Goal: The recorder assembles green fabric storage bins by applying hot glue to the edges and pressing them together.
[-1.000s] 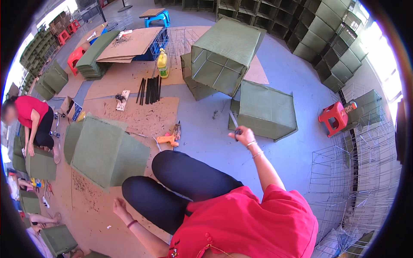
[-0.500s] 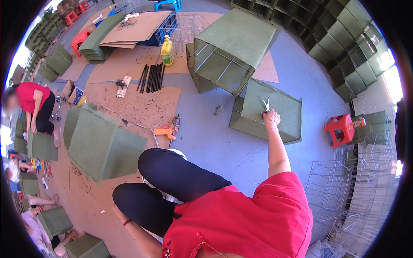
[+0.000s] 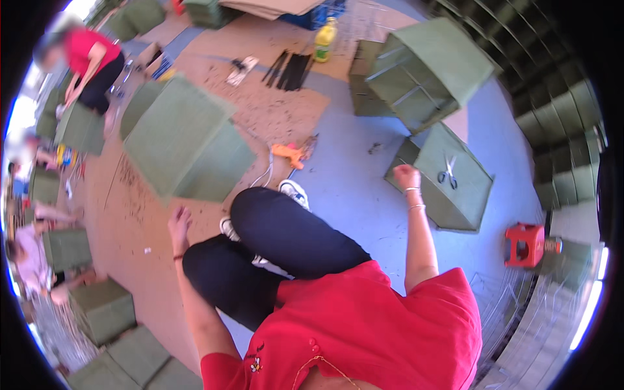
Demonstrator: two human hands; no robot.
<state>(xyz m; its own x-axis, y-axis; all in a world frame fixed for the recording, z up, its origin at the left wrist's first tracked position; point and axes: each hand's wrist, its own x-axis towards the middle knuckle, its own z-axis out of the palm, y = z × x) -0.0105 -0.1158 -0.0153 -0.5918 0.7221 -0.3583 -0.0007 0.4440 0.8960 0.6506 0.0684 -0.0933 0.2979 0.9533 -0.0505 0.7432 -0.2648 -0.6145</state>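
Note:
A pair of scissors (image 3: 448,174) with dark handles lies on the upper face of a green fabric-covered box (image 3: 465,195) at the right. Just left of the scissors and apart from them, my right hand (image 3: 407,177) is over the box's near-left edge. Its fingers are curled in, and I see nothing in them. My left hand (image 3: 180,225) is beside my left knee, fingers loosely apart and holding nothing. Beyond it stands a larger green fabric-covered box (image 3: 175,140). An orange glue gun (image 3: 289,155) with a pale cord lies on the floor beyond my shoes.
Beyond the scissors, an open green box with metal rods (image 3: 432,68) leans on others. Black sticks (image 3: 294,71) and a yellow bottle (image 3: 325,40) are further off. A red stool (image 3: 525,244) stands at the right. Co-workers, one in a red shirt (image 3: 91,52), sit among green boxes at the left.
My right hand has let go of the scissors and moved left; they stay on the box. My left hand has come forward from beside my leg. The whole view has shifted.

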